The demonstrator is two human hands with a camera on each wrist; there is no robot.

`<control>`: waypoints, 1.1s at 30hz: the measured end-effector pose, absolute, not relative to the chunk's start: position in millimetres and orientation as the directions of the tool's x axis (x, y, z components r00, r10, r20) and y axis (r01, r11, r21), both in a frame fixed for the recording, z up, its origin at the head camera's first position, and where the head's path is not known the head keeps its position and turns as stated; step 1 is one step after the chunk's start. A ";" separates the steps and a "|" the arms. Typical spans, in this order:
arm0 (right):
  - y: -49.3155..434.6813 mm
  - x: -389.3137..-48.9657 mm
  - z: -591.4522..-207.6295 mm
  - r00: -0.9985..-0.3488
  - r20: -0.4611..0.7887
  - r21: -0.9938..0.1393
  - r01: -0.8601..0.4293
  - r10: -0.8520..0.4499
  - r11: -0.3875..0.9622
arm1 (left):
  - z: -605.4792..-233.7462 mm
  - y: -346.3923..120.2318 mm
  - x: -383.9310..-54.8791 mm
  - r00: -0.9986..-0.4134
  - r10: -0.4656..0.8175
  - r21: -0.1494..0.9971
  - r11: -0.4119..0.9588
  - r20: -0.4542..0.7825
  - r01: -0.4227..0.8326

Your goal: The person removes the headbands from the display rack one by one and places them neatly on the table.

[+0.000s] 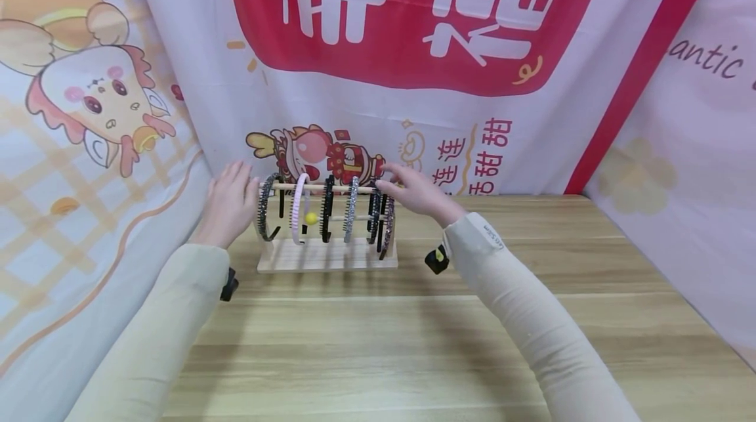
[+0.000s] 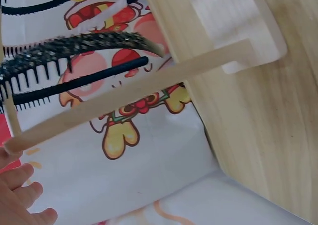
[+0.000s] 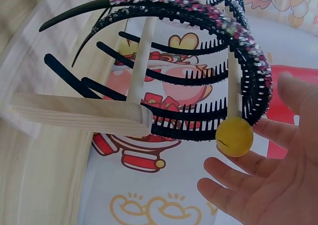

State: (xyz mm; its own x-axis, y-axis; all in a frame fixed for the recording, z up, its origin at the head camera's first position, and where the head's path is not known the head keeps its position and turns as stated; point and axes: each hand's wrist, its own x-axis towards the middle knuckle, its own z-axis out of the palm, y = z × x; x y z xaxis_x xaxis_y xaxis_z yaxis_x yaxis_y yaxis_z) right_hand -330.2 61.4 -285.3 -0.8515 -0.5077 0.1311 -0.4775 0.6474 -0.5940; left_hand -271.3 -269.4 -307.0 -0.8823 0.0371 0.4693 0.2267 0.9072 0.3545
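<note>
Left of centre, head frame: one wooden rack (image 1: 307, 264), two rods (image 1: 314, 186), six headbands (image 1: 294, 213), one left hand (image 1: 227, 205), one right hand (image 1: 413, 193). Yellow balls (image 3: 234, 137), right-wrist frame: two, one cut off at the top edge.

In the head view, the person's long cream sleeves come in from seven o'clock, the left sleeve (image 1: 159, 323), and from five o'clock, the right sleeve (image 1: 531, 323). Both end at the wrists, leaving the left hand (image 1: 227, 205) and right hand (image 1: 422, 192) bare. The right cuff bears dark lettering (image 1: 491, 236), too small to read surely. A black block (image 1: 437, 260) with a yellow-green mark sits at that cuff's eight o'clock; a dark piece (image 1: 229, 285) shows at the left cuff's four o'clock.
</note>
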 end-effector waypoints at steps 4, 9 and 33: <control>61.9 -331.8 -287.8 -0.852 0.143 -0.584 -0.483 -0.503 0.653 | -312.3 -273.2 -272.3 -0.877 0.042 0.333 0.916 0.478 0.226; 61.8 -334.3 -290.5 -0.858 0.151 -0.569 -0.481 -0.490 0.667 | -315.9 -275.2 -274.2 -0.864 0.060 0.296 0.926 0.500 0.235; 58.4 -340.1 -281.6 -0.923 0.207 -0.756 -0.361 -0.324 0.546 | -316.4 -275.4 -275.2 -0.859 0.121 0.195 0.949 0.497 0.247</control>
